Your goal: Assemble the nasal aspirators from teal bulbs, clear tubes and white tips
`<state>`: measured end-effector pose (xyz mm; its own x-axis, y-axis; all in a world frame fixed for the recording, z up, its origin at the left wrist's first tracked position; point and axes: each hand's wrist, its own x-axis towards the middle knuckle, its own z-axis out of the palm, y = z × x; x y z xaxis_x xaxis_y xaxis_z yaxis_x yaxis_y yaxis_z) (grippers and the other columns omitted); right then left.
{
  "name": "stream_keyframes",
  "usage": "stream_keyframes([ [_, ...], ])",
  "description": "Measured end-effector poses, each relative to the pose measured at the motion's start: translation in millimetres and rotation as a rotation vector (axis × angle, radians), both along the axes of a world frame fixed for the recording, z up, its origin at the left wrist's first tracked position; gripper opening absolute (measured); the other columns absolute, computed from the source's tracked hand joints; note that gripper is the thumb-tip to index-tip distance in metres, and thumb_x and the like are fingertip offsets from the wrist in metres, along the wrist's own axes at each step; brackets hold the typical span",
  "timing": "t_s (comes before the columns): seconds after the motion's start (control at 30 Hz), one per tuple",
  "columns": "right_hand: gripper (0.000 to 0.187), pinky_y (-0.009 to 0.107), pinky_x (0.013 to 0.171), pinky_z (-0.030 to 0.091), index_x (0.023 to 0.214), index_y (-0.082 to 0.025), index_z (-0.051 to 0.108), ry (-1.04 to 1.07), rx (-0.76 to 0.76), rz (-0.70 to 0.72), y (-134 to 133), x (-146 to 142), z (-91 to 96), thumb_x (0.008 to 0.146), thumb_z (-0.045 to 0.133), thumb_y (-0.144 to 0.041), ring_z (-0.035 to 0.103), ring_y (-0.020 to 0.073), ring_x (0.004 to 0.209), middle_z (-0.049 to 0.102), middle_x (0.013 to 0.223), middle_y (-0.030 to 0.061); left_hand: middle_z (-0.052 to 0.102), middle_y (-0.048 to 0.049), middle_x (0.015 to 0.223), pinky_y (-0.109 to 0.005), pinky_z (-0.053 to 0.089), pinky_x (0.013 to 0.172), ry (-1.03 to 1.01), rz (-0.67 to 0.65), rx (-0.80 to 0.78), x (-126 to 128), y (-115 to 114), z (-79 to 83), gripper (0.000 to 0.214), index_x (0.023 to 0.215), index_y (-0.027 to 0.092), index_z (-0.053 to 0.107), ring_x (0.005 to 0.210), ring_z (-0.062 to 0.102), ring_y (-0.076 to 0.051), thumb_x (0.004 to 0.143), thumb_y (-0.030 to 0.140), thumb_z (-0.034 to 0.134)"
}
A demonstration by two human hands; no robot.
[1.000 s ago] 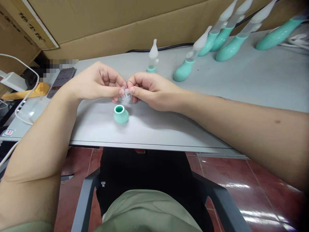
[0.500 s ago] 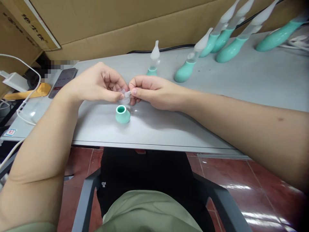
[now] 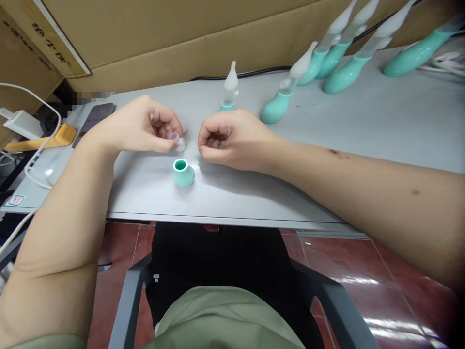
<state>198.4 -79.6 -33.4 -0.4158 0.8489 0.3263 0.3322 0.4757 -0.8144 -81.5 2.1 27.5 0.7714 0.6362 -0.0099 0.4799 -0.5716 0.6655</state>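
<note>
My left hand [image 3: 141,127] pinches a small clear plastic piece [image 3: 176,139] between thumb and fingers, just above the grey table [image 3: 363,131]. A little to its right, my right hand [image 3: 232,140] rests on the table with its fingers curled in; what they hold, if anything, is hidden. In front of both hands stands a small teal bulb [image 3: 183,172] with its round opening facing up.
An upright teal-based dropper with a white tip [image 3: 229,87] stands behind the hands. Several finished teal and clear pieces [image 3: 337,58] lie at the back right. A phone [image 3: 93,118], a charger with cable [image 3: 22,123] and cardboard boxes [image 3: 145,39] are at the left and rear.
The hands were joined on the clear piece; now they have drawn apart. The left hand keeps the clear piece, and the right hand has moved slightly right with fingers curled.
</note>
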Motion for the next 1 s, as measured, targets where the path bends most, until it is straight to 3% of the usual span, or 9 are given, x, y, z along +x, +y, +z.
stream_keyframes([
  [0.1,0.025,0.036,0.088,0.059,0.090,-0.026,0.073,-0.102,0.119,0.040,-0.8,2.5,-1.7,0.091,0.078,-0.001,0.072,0.0202,0.086,0.075,0.087,-0.0009,0.083,0.0004,0.081,-0.028,0.057,0.064,0.064,0.013,0.041,2.7,-1.9,1.9,0.016,0.101,0.022,0.096,0.073,0.070,-0.015,0.096,0.036,0.102],
  [0.27,0.026,0.037,0.099,0.063,0.113,-0.022,0.085,-0.295,0.229,0.072,0.5,6.3,-4.8,0.101,0.076,0.000,0.085,0.0239,0.101,0.090,0.106,0.0035,0.084,-0.0028,0.086,-0.035,0.058,0.071,0.155,0.034,0.049,9.7,-11.4,7.7,0.019,0.097,0.025,0.094,0.078,0.072,-0.020,0.090,0.041,0.099],
  [0.5,0.023,0.040,0.096,0.064,0.118,-0.019,0.093,-0.380,0.297,0.079,0.0,9.4,-1.3,0.108,0.075,-0.009,0.087,0.0264,0.100,0.096,0.113,0.0072,0.081,-0.0047,0.086,-0.042,0.052,0.070,0.097,0.096,0.016,9.3,-17.4,13.5,0.040,0.109,0.025,0.096,0.077,0.068,-0.023,0.085,0.057,0.105],
  [0.6,0.031,0.039,0.092,0.062,0.121,-0.021,0.094,-0.388,0.240,0.002,-2.0,9.6,2.2,0.113,0.068,-0.006,0.085,0.0255,0.097,0.096,0.111,0.0059,0.081,-0.0056,0.087,-0.045,0.051,0.073,-0.089,0.148,0.132,9.2,-13.4,4.7,0.049,0.104,0.028,0.094,0.077,0.061,-0.022,0.093,0.075,0.104],
  [0.7,0.040,0.039,0.095,0.063,0.125,-0.022,0.093,-0.372,0.163,-0.071,-3.1,9.5,4.1,0.116,0.060,-0.002,0.087,0.0269,0.105,0.096,0.115,0.0060,0.077,-0.0025,0.086,-0.044,0.055,0.080,-0.211,0.268,0.345,8.4,-2.1,-7.9,0.059,0.106,0.028,0.092,0.079,0.054,-0.019,0.096,0.086,0.101],
  [0.77,0.040,0.040,0.096,0.064,0.127,-0.024,0.093,-0.354,0.136,-0.100,-2.7,9.2,3.3,0.118,0.061,-0.002,0.087,0.0274,0.106,0.096,0.115,0.0052,0.084,-0.0047,0.107,-0.042,0.061,0.086,-0.173,0.306,0.428,6.4,8.1,-15.3,0.061,0.122,0.026,0.095,0.088,0.062,-0.019,0.096,0.080,0.101],
  [0.87,0.038,0.041,0.095,0.063,0.128,-0.025,0.094,-0.336,0.137,-0.112,-1.8,8.1,1.1,0.117,0.065,-0.004,0.085,0.0271,0.103,0.094,0.113,0.0040,0.087,-0.0128,0.150,-0.043,0.068,0.092,-0.058,0.266,0.388,3.8,21.8,-23.6,0.066,0.149,0.025,0.096,0.101,0.076,-0.024,0.093,0.058,0.101],
  [0.93,0.037,0.040,0.093,0.062,0.127,-0.024,0.094,-0.336,0.130,-0.115,-2.1,6.7,0.9,0.115,0.067,-0.003,0.083,0.0259,0.098,0.093,0.110,0.0040,0.088,-0.0147,0.150,-0.043,0.068,0.092,-0.019,0.217,0.334,4.8,27.0,-27.8,0.063,0.147,0.024,0.097,0.102,0.080,-0.026,0.091,0.051,0.097],
  [1.0,0.034,0.039,0.091,0.061,0.124,-0.023,0.094,-0.330,0.114,-0.122,-3.1,5.0,2.3,0.112,0.069,-0.002,0.080,0.0242,0.093,0.091,0.106,0.0037,0.092,-0.0131,0.127,-0.043,0.066,0.089,-0.001,0.185,0.296,8.3,28.2,-30.5,0.047,0.129,0.022,0.099,0.097,0.081,-0.027,0.092,0.049,0.093],
])
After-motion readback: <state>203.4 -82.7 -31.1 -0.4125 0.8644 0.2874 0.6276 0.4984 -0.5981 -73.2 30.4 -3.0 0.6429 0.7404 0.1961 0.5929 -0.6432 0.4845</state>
